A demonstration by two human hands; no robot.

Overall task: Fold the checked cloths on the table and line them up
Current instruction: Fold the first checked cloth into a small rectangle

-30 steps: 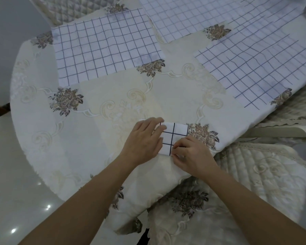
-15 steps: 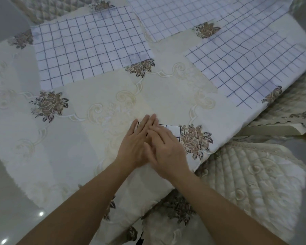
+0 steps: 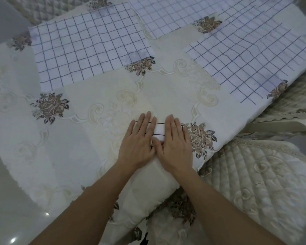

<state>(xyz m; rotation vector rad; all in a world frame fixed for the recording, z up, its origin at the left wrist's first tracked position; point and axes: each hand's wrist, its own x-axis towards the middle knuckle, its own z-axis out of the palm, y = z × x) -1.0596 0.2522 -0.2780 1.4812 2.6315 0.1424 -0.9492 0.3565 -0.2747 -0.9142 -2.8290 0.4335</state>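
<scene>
Head view: left hand (image 3: 140, 138) and right hand (image 3: 175, 140) lie flat, fingers straight, pressing the folded checked cloth (image 3: 159, 131) at the table's (image 3: 95, 138) 6 o'clock edge. 3 unfolded checked cloths (image 3: 88, 48) wait from 11 to 2 o'clock; thin, limp and light, they are likely best pinched at corners.

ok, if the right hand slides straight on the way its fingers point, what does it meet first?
Bare tablecloth first. The right hand lies flat on the folded cloth, fingers pointing away and slightly left. Further along that line probably comes the middle unfolded cloth; the angle is uncertain.
</scene>
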